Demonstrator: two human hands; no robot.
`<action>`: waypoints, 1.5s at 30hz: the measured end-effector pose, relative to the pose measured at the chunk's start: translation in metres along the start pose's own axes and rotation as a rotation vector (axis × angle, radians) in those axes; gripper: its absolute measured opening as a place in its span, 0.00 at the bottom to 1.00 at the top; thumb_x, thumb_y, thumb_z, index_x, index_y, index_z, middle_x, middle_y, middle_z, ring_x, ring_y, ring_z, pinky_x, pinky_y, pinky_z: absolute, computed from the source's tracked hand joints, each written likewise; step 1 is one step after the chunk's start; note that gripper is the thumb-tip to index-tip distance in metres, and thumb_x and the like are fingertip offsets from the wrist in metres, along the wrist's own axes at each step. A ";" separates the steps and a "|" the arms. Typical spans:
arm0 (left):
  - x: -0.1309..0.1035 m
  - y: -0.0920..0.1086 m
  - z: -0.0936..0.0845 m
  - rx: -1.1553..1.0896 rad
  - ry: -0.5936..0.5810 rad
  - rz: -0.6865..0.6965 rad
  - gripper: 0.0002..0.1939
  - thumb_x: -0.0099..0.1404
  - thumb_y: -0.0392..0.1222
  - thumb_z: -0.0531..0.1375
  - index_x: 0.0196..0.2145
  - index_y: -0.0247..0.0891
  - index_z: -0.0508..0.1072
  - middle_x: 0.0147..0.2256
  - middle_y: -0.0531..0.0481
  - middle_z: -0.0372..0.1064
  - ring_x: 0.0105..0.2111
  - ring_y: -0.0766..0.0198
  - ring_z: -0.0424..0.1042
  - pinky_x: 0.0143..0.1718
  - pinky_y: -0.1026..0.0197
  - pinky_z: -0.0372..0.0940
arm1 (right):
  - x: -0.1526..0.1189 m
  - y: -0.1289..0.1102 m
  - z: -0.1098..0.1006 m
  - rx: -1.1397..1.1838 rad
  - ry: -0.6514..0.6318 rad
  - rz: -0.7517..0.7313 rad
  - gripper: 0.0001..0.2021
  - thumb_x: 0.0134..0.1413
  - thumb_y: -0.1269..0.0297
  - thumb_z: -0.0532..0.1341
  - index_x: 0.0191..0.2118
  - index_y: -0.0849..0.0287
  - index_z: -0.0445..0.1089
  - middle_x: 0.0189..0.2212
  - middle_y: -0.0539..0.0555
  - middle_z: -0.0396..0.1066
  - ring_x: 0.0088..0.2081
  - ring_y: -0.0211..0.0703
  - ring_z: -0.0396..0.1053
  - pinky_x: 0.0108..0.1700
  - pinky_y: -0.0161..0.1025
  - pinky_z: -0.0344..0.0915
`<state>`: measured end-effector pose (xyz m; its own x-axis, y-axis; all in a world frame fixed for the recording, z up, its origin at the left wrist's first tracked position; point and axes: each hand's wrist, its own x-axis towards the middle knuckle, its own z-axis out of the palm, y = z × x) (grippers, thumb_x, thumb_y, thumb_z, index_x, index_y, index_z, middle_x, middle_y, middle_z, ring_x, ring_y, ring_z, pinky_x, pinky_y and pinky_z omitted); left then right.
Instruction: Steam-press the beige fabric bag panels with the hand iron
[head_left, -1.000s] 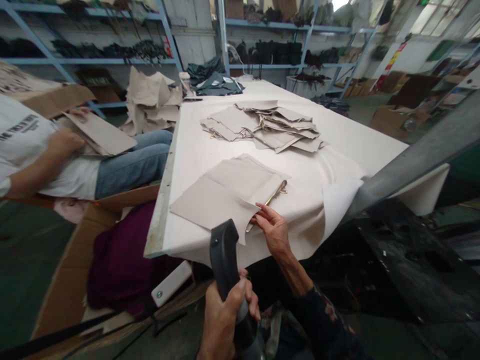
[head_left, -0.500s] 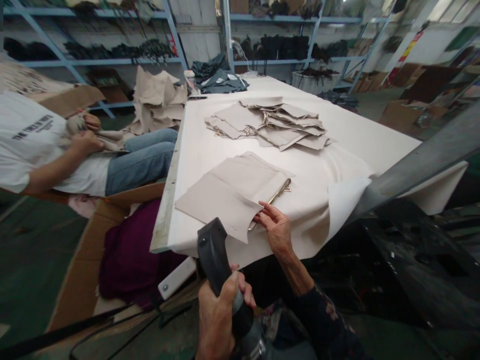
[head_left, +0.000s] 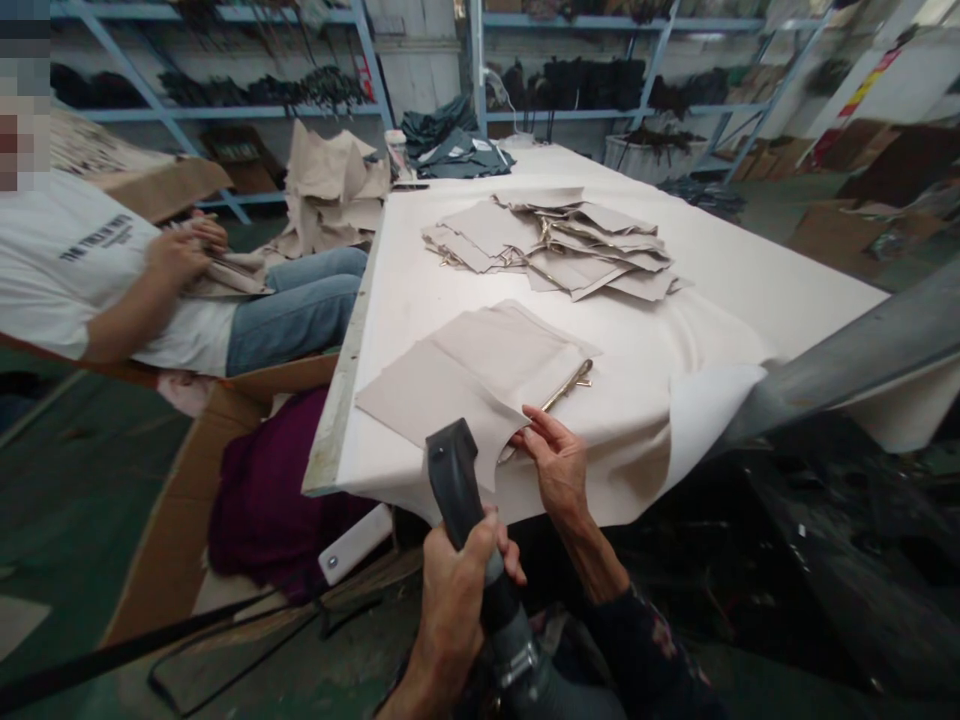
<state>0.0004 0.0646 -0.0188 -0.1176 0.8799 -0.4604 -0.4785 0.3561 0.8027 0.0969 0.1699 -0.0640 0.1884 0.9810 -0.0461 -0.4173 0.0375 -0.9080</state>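
Note:
My left hand (head_left: pixel 459 590) is wrapped around a black suction hose nozzle (head_left: pixel 454 465), its bent tip over the near edge of a beige fabric piece (head_left: pixel 427 390). With thumb and fingers, my right hand (head_left: pixel 561 468) pinches that piece's raised right edge. A brass-coloured zipper (head_left: pixel 571 385) runs along the fabric's right side, partly hidden behind my fingers. Beyond it, a pile of similar beige pieces with metal zippers (head_left: pixel 600 240) lies on the pale-covered table (head_left: pixel 765 270).
At the left sits a person in a white shirt (head_left: pixel 127 260), handling beige cloth. Below is a cardboard box (head_left: pixel 161 520) with purple fabric (head_left: pixel 274 490) and a white device (head_left: pixel 356 545). A grey post (head_left: pixel 847 340) slants at right. Dark folded cloth (head_left: pixel 465 150) lies at the far end.
The nozzle has moved right, closer to my right hand, along the fabric's near edge. My right hand keeps its pinch on the fabric. The camera view has shifted slightly left.

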 end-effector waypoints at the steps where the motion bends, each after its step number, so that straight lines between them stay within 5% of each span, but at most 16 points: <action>1: 0.004 0.002 -0.001 0.008 0.011 0.030 0.10 0.59 0.43 0.60 0.35 0.35 0.64 0.19 0.59 0.62 0.16 0.70 0.64 0.18 0.65 0.61 | 0.000 0.000 0.000 0.004 -0.003 0.004 0.16 0.46 0.66 0.65 0.44 0.63 0.73 0.36 0.55 0.76 0.35 0.45 0.75 0.45 0.47 0.73; 4: 0.005 0.003 -0.001 0.041 0.026 0.055 0.09 0.60 0.43 0.60 0.34 0.35 0.64 0.19 0.59 0.62 0.15 0.70 0.63 0.18 0.65 0.61 | 0.001 0.001 -0.001 0.009 -0.015 0.010 0.16 0.47 0.66 0.64 0.44 0.63 0.73 0.37 0.55 0.76 0.35 0.46 0.75 0.45 0.48 0.73; 10: -0.015 -0.006 0.007 0.052 0.005 -0.116 0.15 0.57 0.49 0.61 0.34 0.36 0.65 0.18 0.59 0.61 0.14 0.69 0.62 0.15 0.65 0.60 | 0.002 0.003 -0.003 -0.018 -0.004 -0.003 0.16 0.46 0.66 0.64 0.44 0.62 0.74 0.36 0.55 0.76 0.36 0.46 0.75 0.45 0.48 0.73; 20: 0.003 0.010 -0.004 0.013 0.129 0.081 0.10 0.58 0.44 0.61 0.31 0.36 0.64 0.18 0.59 0.62 0.15 0.70 0.63 0.17 0.65 0.60 | 0.002 0.002 -0.002 0.069 -0.033 0.021 0.16 0.46 0.66 0.64 0.43 0.63 0.73 0.37 0.55 0.76 0.36 0.45 0.75 0.46 0.49 0.73; 34: -0.022 0.003 0.011 0.075 -0.010 -0.152 0.16 0.55 0.50 0.62 0.22 0.35 0.64 0.13 0.55 0.61 0.12 0.69 0.62 0.13 0.67 0.57 | 0.003 0.006 -0.004 0.027 -0.048 -0.029 0.15 0.48 0.67 0.63 0.43 0.62 0.73 0.35 0.54 0.76 0.36 0.45 0.75 0.45 0.46 0.73; 45: -0.009 0.010 0.008 0.103 -0.011 -0.053 0.14 0.56 0.46 0.61 0.19 0.35 0.64 0.13 0.54 0.61 0.12 0.69 0.62 0.15 0.66 0.60 | 0.003 0.007 -0.005 0.066 -0.084 -0.027 0.16 0.48 0.67 0.63 0.45 0.64 0.72 0.37 0.56 0.76 0.38 0.47 0.75 0.47 0.48 0.72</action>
<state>0.0039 0.0629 -0.0041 -0.0847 0.8621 -0.4996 -0.3915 0.4323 0.8123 0.0988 0.1726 -0.0729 0.1262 0.9919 0.0161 -0.4712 0.0742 -0.8789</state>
